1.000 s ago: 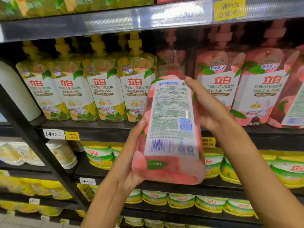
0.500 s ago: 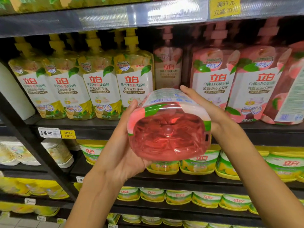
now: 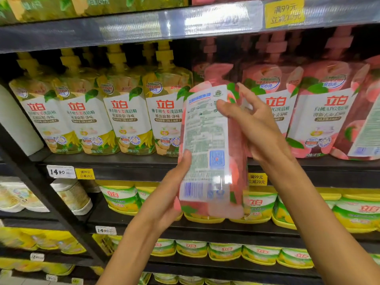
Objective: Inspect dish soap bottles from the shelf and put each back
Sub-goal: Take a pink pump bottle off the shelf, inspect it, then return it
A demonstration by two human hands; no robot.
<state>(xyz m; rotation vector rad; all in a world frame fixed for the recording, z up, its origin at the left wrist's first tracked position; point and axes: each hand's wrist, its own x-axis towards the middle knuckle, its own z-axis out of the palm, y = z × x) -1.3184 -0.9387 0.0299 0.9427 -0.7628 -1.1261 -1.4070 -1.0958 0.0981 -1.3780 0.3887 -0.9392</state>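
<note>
The pink, clear plastic dish soap bottle [image 3: 211,153] could slip: the left hand [image 3: 166,202] cups its base at 7 o'clock, the right hand [image 3: 253,124] pinches loosely at 1 o'clock.

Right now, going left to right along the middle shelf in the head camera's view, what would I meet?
White bottle → row of yellow soap bottles → pink bottle held up in front, left hand low, right hand high → pink bottles on the shelf.
</note>
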